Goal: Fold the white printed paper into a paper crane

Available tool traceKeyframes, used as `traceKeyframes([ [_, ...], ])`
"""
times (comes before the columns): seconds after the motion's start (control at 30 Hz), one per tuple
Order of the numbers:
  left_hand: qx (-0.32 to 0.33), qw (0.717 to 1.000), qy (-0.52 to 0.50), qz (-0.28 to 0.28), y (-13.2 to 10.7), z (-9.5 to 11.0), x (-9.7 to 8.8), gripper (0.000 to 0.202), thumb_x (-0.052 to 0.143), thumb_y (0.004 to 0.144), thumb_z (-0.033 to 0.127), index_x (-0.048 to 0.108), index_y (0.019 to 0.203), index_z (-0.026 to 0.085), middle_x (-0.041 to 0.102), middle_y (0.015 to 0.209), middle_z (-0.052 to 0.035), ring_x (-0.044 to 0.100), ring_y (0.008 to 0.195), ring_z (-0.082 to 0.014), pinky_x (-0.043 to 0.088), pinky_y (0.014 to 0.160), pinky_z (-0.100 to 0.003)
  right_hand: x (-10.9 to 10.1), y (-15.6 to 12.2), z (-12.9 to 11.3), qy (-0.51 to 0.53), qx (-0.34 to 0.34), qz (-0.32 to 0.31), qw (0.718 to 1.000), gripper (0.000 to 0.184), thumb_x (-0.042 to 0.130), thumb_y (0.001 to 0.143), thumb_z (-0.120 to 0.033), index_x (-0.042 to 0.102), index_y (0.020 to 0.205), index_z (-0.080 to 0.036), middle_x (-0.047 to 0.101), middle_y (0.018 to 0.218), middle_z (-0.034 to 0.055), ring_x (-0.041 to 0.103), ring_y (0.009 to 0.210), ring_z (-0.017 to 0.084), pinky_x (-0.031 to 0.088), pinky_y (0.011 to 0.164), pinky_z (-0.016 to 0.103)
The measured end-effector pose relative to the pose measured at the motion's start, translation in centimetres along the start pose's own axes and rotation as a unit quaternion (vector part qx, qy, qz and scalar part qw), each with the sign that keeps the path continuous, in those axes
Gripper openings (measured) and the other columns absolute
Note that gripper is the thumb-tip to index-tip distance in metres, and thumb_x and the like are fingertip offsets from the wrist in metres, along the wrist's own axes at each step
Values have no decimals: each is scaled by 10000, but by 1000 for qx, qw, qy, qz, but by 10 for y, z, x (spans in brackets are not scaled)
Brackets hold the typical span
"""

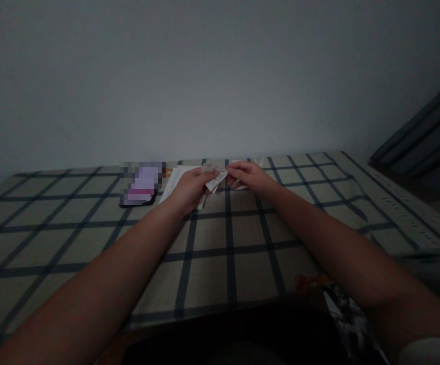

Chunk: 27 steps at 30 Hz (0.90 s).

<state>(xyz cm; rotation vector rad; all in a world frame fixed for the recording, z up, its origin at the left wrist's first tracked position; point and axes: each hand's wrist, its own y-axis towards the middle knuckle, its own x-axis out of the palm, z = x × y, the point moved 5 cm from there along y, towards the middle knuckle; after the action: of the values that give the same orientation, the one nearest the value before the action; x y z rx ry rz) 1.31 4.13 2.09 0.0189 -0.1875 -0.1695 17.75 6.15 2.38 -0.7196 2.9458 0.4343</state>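
Note:
Between my two hands is a small, crumpled piece of white paper point(213, 183), held a little above the checked cloth. My left hand point(194, 186) is closed on it, the thumb lying across the top. From the other side my right hand point(247, 176) pinches the paper's edge with thumb and fingertips. White paper sheets point(173, 182) lie under and beside my left hand, partly covered by it. Behind and below my right hand more white paper point(258, 162) shows, mostly hidden.
A phone point(143, 183) with a lit, blurred screen lies left of the sheets. The checked tablecloth point(208, 274) covers the surface up to a plain wall point(220, 81). Dark folded fabric point(429, 121) hangs at the right. A shiny crinkled item point(351, 319) sits near my lap.

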Motion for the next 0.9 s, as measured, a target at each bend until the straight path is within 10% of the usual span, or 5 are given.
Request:
traceKeyframes([
  [0.6, 9, 992, 125, -7, -9, 0, 6, 295, 707, 786, 432, 698, 791, 137, 678, 684, -52, 552, 544, -117, 406, 510, -226, 7, -1, -1, -12, 43, -14, 999, 218, 742, 778, -342, 658, 894, -176, 658, 808, 12, 611, 713, 106, 518, 657, 233],
  [0.9, 59, 991, 100, -64, -4, -1, 9, 457, 713, 765, 281, 656, 1201, 156, 722, 996, -90, 657, 764, -160, 510, 703, -276, 4, 3, 2, 1, 47, 12, 999, 189, 743, 764, -310, 644, 822, -160, 643, 734, -5, 580, 625, 84, 499, 616, 222],
])
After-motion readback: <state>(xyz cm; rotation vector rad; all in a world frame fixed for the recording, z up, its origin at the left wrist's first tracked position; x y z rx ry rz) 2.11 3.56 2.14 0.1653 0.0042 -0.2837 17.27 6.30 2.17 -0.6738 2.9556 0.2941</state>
